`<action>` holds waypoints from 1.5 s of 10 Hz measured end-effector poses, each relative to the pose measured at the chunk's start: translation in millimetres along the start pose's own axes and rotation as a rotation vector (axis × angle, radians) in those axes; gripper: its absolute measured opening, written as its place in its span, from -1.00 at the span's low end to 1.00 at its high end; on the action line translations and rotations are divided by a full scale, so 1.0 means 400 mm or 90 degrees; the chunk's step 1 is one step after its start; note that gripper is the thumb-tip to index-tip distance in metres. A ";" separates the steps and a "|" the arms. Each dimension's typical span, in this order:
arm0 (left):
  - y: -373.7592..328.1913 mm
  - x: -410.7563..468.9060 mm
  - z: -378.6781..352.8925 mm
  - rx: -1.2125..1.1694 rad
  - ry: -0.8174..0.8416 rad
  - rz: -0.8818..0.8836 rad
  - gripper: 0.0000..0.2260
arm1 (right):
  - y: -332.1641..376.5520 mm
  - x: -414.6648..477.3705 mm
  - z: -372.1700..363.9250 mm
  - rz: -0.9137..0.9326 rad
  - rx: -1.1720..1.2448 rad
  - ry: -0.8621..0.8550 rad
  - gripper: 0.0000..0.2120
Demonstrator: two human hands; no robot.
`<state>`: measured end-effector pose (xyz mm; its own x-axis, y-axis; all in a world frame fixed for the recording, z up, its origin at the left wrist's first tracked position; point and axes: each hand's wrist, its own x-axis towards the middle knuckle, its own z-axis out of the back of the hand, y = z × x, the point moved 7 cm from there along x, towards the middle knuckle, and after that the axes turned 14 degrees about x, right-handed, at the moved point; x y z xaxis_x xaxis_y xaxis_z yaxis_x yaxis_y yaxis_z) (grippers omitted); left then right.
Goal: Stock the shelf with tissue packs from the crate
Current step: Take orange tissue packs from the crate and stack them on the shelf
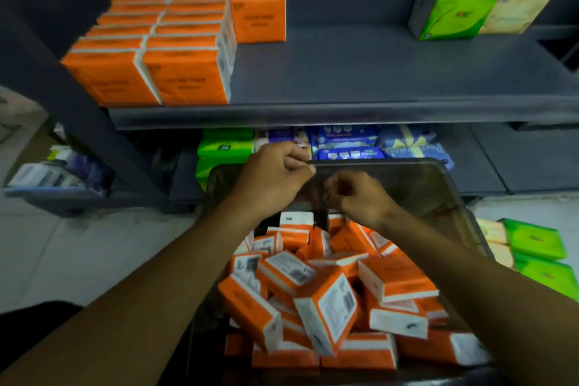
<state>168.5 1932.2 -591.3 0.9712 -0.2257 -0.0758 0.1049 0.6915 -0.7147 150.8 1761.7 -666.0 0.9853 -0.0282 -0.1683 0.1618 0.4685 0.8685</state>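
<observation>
Several orange-and-white tissue packs (pixel 326 307) lie jumbled in a dark see-through crate (pixel 438 191) in front of me. More orange packs (pixel 163 50) stand in neat rows on the left of the grey shelf (pixel 344 72). Both my hands hover over the far half of the crate, above the pile. My left hand (pixel 275 178) is close to the crate's far rim, its fingers loosely curled with nothing in them. My right hand (pixel 360 194) hangs just right of it, also loosely curled and holding nothing. Both hands are slightly blurred.
A green and cream tissue box (pixel 470 9) stands at the shelf's right end. The lower shelf holds green, blue and purple packets (pixel 344 144). Green packs (pixel 539 247) lie on the floor right of the crate. A dark upright post (pixel 94 135) stands left, with a bin (pixel 47 178) beyond it.
</observation>
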 end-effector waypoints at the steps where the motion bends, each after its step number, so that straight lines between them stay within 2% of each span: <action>1: 0.037 -0.012 -0.058 0.042 0.070 0.019 -0.88 | -0.067 -0.023 -0.044 -0.047 -0.061 0.078 -0.77; 2: 0.079 -0.017 -0.119 0.104 0.145 0.032 -0.81 | -0.170 -0.075 -0.128 -0.205 -0.033 0.290 -0.65; 3: 0.093 -0.015 -0.146 0.136 0.182 0.030 -0.78 | -0.242 -0.065 -0.148 -0.167 -0.097 0.338 -0.63; 4: 0.100 -0.011 -0.175 0.153 0.218 0.022 -0.76 | -0.281 -0.041 -0.129 -0.131 -0.155 0.257 -0.65; 5: 0.097 -0.009 -0.182 0.154 0.224 0.019 -0.77 | -0.303 -0.053 -0.168 -0.054 -0.265 0.317 -0.64; 7: 0.098 -0.007 -0.186 0.157 0.244 0.016 -0.70 | -0.245 -0.043 -0.130 -0.006 -0.268 0.290 -0.67; 9: 0.073 -0.002 -0.145 0.140 0.288 -0.007 -0.39 | -0.013 0.007 0.011 0.001 -0.133 0.300 -0.63; 10: 0.042 0.019 -0.088 0.023 0.288 0.008 -0.48 | 0.121 0.027 0.070 -0.002 0.075 0.303 -0.68; 11: 0.017 0.034 -0.042 -0.041 0.255 0.009 -0.57 | 0.181 0.038 0.101 0.021 0.146 0.288 -0.67; 12: -0.011 0.051 0.040 -0.152 0.189 0.019 -0.67 | 0.236 0.058 0.150 0.065 0.232 0.182 -0.59; 13: -0.014 0.061 0.097 -0.223 0.147 0.045 -0.68 | 0.250 0.066 0.175 0.063 0.362 0.102 -0.54; 14: -0.011 0.084 0.148 -0.318 0.134 0.074 -0.66 | 0.262 0.080 0.178 0.029 0.558 0.063 -0.55; 15: -0.008 0.096 0.158 -0.346 0.134 0.089 -0.67 | 0.274 0.098 0.170 0.027 0.560 0.058 -0.63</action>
<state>219.1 1964.7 -547.8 0.8991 -0.3268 -0.2913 -0.1991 0.2872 -0.9369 211.0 1751.9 -545.5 0.9893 0.0617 -0.1320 0.1456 -0.3826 0.9124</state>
